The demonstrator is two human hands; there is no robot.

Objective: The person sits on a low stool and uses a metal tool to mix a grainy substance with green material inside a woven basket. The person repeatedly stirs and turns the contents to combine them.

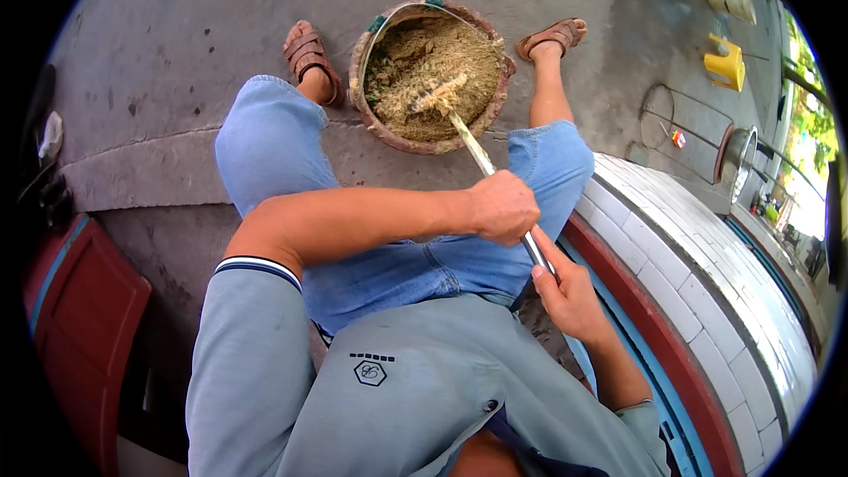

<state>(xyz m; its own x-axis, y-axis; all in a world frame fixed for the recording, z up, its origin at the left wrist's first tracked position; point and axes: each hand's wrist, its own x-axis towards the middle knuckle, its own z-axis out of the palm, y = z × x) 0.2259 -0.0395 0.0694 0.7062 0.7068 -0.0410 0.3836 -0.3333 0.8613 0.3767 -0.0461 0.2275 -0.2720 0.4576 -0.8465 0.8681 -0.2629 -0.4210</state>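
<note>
Between my sandaled feet, on the concrete, stands a round bucket (358,73) with a thin wire handle and a crusted rim. It holds a crumbly yellow-brown mash (457,46) with green bits in it. A long metal-shafted stirring tool (472,143) slants down into the bucket, its head caked with mash and its shape hidden. My left hand (505,207) is closed around the middle of the shaft. My right hand (563,288) grips the upper end, closer to my body, with the fingers around it.
A white-tiled ledge (669,298) curves along the right. Beyond it are a yellow plastic stool (725,63), a metal basin (739,162) and a wire frame (689,103). At the lower left stands a red door panel (86,324). A low step edge crosses the floor beneath my legs.
</note>
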